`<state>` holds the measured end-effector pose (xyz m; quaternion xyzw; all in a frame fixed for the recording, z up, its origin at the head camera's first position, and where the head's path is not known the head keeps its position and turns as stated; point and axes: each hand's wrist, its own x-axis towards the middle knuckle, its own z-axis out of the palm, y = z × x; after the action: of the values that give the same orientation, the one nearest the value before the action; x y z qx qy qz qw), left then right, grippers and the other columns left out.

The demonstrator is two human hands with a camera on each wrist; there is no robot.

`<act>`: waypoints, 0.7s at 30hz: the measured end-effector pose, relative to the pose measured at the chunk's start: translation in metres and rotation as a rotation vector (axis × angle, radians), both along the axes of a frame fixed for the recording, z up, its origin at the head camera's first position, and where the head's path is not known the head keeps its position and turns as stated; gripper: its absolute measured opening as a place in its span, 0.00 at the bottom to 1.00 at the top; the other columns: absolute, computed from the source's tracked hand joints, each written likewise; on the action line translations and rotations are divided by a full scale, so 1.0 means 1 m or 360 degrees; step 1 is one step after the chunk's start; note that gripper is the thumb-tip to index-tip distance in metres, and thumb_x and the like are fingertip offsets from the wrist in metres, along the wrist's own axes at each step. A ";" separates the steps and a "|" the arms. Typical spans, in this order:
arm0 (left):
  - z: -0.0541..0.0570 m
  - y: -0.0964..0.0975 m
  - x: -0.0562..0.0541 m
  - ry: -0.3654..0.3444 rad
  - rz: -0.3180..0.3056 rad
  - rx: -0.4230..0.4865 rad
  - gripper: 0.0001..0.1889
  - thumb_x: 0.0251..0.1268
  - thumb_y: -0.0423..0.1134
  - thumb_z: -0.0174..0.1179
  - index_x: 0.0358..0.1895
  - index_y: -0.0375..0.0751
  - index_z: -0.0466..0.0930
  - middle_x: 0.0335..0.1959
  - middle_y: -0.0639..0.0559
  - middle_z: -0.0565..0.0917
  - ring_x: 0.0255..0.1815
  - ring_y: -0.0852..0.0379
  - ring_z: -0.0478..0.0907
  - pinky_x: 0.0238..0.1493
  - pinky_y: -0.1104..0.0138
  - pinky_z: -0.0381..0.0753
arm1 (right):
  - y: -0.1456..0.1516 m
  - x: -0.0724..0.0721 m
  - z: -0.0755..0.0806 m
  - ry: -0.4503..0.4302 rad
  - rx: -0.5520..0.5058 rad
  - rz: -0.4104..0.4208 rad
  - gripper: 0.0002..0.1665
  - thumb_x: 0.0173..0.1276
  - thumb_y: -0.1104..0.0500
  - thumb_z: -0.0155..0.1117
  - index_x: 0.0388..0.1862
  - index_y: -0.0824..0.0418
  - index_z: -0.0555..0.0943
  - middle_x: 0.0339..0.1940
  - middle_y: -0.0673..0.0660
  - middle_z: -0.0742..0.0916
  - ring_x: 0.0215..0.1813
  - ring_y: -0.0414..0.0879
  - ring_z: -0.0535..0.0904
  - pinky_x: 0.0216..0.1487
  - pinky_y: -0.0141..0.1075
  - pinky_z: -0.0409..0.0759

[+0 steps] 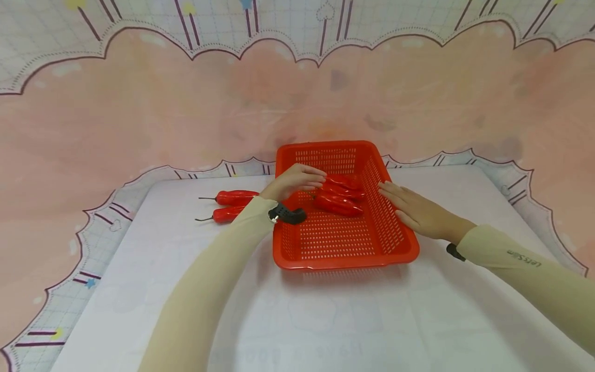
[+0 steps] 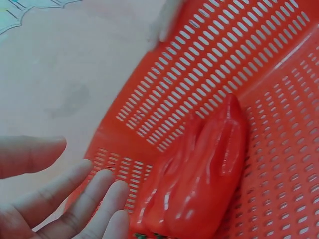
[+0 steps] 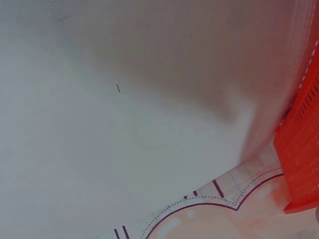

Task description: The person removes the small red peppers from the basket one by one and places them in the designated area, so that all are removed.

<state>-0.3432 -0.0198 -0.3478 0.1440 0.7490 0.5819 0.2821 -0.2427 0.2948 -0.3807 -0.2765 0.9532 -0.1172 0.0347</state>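
Observation:
A red plastic basket [image 1: 337, 261] with slotted walls stands on the white table. Inside it, toward the back, lie three long red chili peppers [image 1: 338, 204]; the left wrist view shows these peppers [image 2: 199, 189] side by side, green stem ends at the bottom. My left hand [image 1: 299, 180] hovers over the basket's left side, fingers extended and nothing in them; in its wrist view the hand [image 2: 70, 199] has thumb and fingers apart. On the right, my other hand [image 1: 418, 211] lies along the basket's right rim, fingers straight. Only the basket's outer wall [image 3: 304, 154] shows in the right wrist view.
Two more red chili peppers [image 1: 236, 197] lie on the table left of the basket, partly behind the left forearm, stems pointing left. The white tabletop [image 1: 325, 320] extends in front. Behind stands a pink patterned cloth backdrop [image 1: 209, 103].

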 end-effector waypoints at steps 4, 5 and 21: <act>-0.006 0.005 -0.001 -0.0014 -0.0003 -0.0085 0.20 0.69 0.35 0.51 0.62 0.32 0.71 0.62 0.37 0.74 0.62 0.43 0.73 0.67 0.55 0.69 | 0.000 -0.001 0.002 0.0020 0.0041 0.0030 0.37 0.72 0.50 0.46 0.76 0.55 0.48 0.78 0.54 0.54 0.78 0.52 0.46 0.76 0.52 0.46; -0.007 0.006 -0.001 -0.0019 -0.0008 -0.0101 0.20 0.70 0.35 0.51 0.62 0.32 0.71 0.62 0.37 0.74 0.62 0.44 0.73 0.67 0.56 0.69 | 0.000 -0.002 0.002 0.0021 0.0051 0.0044 0.38 0.73 0.50 0.46 0.76 0.55 0.48 0.78 0.55 0.54 0.78 0.53 0.45 0.77 0.52 0.45; -0.017 0.010 -0.001 -0.0022 -0.0018 -0.0209 0.18 0.70 0.34 0.50 0.61 0.32 0.72 0.61 0.39 0.75 0.61 0.45 0.75 0.65 0.61 0.72 | -0.018 0.004 0.018 -0.0010 0.0323 -0.0038 0.42 0.69 0.52 0.50 0.75 0.67 0.47 0.77 0.64 0.51 0.77 0.59 0.45 0.74 0.60 0.45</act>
<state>-0.3442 -0.0099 -0.3651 0.1252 0.7828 0.5309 0.2995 -0.2382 0.2772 -0.3624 -0.2598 0.9633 -0.0212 0.0640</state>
